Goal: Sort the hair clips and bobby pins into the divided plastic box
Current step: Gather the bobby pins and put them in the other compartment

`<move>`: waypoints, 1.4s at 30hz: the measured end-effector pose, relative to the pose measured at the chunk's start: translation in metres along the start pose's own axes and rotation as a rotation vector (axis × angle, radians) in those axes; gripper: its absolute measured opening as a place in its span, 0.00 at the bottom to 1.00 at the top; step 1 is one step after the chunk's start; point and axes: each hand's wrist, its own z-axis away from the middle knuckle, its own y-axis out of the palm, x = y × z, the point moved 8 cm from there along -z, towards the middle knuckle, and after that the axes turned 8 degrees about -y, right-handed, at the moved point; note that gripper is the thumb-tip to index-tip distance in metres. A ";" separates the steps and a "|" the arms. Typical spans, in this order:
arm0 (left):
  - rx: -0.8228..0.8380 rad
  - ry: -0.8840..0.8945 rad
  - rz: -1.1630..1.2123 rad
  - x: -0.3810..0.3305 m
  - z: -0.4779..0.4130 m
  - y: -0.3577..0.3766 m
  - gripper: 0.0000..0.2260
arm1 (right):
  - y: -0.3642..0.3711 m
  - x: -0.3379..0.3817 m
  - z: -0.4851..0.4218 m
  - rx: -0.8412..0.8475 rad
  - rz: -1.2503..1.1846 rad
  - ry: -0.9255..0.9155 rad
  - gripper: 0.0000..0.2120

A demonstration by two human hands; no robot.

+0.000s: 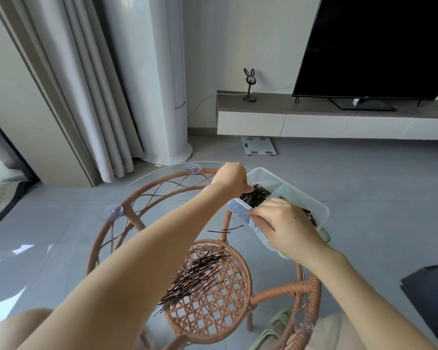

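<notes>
The round surface [175,210] is a clear glass top, seated on transparent suction cups [115,212] over a ring of reddish-brown wrapped rattan [127,203]. A lower shelf of open woven cane [213,311] shows through the glass.

The divided plastic box [263,173] sits at the far right of the glass. It is translucent, rectangular and round-cornered, and tipped slightly with its near edge raised. The right hand [286,223] grips that near wall, with its fingers [257,212] curled over the rim.

One compartment holds a tangle of thin black bobby pins [256,195]. The left hand [229,179] hangs over it, knuckles up and fingers bunched downward, the thumb tip at the pins. I cannot tell whether it is pinching any.

The next compartment shows dark patterned pieces [311,217], mostly hidden behind the right hand. A thin green loop [325,234] lies at the box's right edge.

A loose pile of bobby pins [195,276] fans out on the near middle of the glass. They are straight, wiry and glossy, and lie mostly along one diagonal. Two stray pins [225,230] lie between the pile and the box.

Beyond are matte grey floor tiles [364,173], a white bathroom scale [259,145] and a white tower unit [162,97]. There are also pleated curtains [86,97], a low white cabinet [314,125], a black television [377,46] and a small rabbit-eared stand [249,84].
</notes>
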 end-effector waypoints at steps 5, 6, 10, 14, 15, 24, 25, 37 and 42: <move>0.057 -0.012 0.256 0.012 0.002 -0.002 0.18 | 0.014 0.005 0.013 -0.011 -0.081 0.048 0.07; 0.005 -0.023 0.284 0.019 0.007 -0.011 0.18 | 0.021 0.007 0.016 -0.002 -0.117 0.060 0.08; -0.184 -0.026 0.191 0.069 0.057 -0.023 0.18 | 0.088 0.002 0.024 0.232 -0.138 0.188 0.19; -0.190 -0.103 0.149 0.131 0.134 0.022 0.22 | 0.134 -0.008 0.025 0.363 0.019 0.337 0.23; -0.196 -0.157 0.154 0.145 0.152 0.036 0.25 | 0.140 -0.003 0.024 0.334 0.002 0.343 0.23; -0.211 -0.291 0.170 0.138 0.170 0.089 0.32 | 0.154 0.076 0.047 0.206 -0.272 0.174 0.24; -0.210 -0.289 0.175 0.134 0.163 0.088 0.28 | 0.150 0.082 0.049 0.183 -0.356 0.164 0.23; -0.079 -0.204 0.292 0.155 0.173 0.051 0.33 | 0.102 0.052 0.100 0.387 0.088 0.337 0.56; 0.171 -0.011 -0.279 0.146 0.191 0.072 0.52 | 0.126 0.049 0.070 0.504 0.113 0.267 0.57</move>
